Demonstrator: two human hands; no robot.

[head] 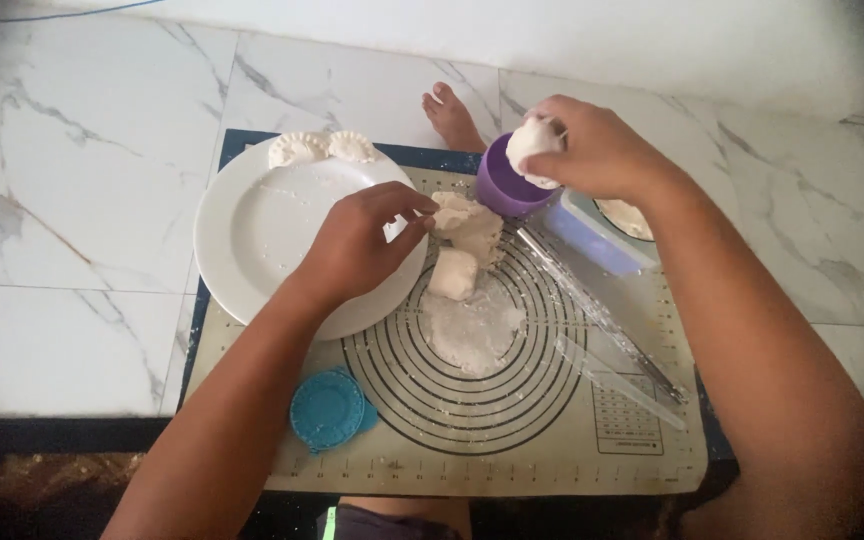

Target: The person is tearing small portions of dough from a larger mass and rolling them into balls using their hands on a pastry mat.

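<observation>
Head view, the only one I had. The left hand (357, 245) lay over the right rim of the white plate (252, 235), fingers pinched together against the edge of a lump of dough (467, 225) on the baking mat (552, 440). I could not tell whether it gripped the lump or only touched it. A second, squarer piece of dough (452, 273) lay just below the lump, apart from the fingers.

The right hand (592, 150) was closed around a small ball of dough (532, 145), held above the purple cup (505, 185) near the mat's far edge. The hand covered much of the ball and part of the cup's rim.

Two folded dumplings (322, 148) sat at the plate's far rim. A floured patch (472, 330) marked the mat's centre. A clear rolling pin (602, 320) lay slanting toward the mat's right edge, hard to make out against the mat. A blue round dumpling press (327, 410) rested near the mat's near left corner. A lidded container (602, 235) beyond the pin was half hidden by the right forearm; its contents were unclear. A bare foot (450, 115) rested on the marble floor (72, 150) past the mat's far edge.
</observation>
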